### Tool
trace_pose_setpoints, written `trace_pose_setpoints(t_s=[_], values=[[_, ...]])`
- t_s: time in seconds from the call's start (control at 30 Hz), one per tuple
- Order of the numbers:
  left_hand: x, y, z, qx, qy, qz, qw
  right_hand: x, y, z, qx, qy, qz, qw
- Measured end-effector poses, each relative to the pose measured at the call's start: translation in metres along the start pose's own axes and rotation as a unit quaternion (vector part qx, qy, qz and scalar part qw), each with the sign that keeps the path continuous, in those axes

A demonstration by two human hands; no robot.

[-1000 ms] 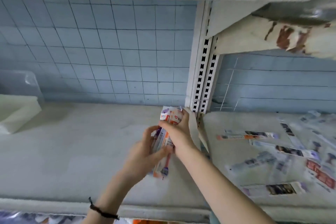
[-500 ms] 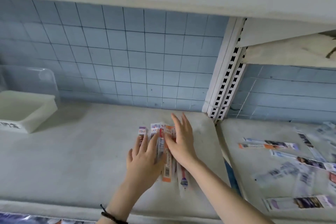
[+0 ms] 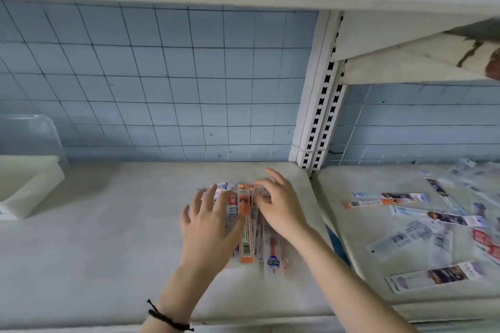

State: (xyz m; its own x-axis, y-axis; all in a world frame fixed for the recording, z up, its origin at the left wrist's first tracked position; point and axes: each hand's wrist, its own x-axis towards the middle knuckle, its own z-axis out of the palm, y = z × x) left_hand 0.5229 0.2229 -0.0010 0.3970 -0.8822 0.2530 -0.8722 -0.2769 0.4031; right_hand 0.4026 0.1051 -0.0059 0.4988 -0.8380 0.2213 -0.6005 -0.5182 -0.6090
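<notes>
Packets [image 3: 246,227] now down flat beneath left hand [image 3: 208,232], right hand [image 3: 281,208]

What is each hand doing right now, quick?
Left hand: open, fingers spread flat on the packets.
Right hand: open, fingertips touching the packets.

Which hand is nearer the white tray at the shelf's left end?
Left. The left hand lies flat on the packets, right of the white tray; the right hand is even further right.

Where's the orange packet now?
Head view, centre: the orange packet lies on the shelf among other packets, between the left hand and the right hand, left of the slotted post.
</notes>
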Motion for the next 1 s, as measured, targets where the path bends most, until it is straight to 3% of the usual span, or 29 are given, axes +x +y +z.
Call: trace_pose_setpoints(t_s=[0.1,0.2,0.47,0.73,1.0], values=[[0.009,0.026,0.002,0.027,0.036,0.086,0.995,-0.015,0.014,-0.034,-0.049,-0.068,-0.020,0.996],[0.014,0.065,0.006,0.077,-0.035,0.127,0.988,-0.032,0.039,-0.066,-0.105,-0.117,-0.027,0.987],[0.010,0.165,0.059,0.153,-0.090,0.194,0.965,-0.084,0.142,-0.160,-0.182,-0.061,0.000,0.981],[-0.019,0.296,0.114,0.115,-0.158,0.175,0.965,-0.113,0.247,-0.267,-0.177,-0.096,0.007,0.979],[-0.025,0.378,0.150,0.077,-0.129,0.120,0.981,-0.119,0.319,-0.328,-0.163,-0.118,0.006,0.979]])
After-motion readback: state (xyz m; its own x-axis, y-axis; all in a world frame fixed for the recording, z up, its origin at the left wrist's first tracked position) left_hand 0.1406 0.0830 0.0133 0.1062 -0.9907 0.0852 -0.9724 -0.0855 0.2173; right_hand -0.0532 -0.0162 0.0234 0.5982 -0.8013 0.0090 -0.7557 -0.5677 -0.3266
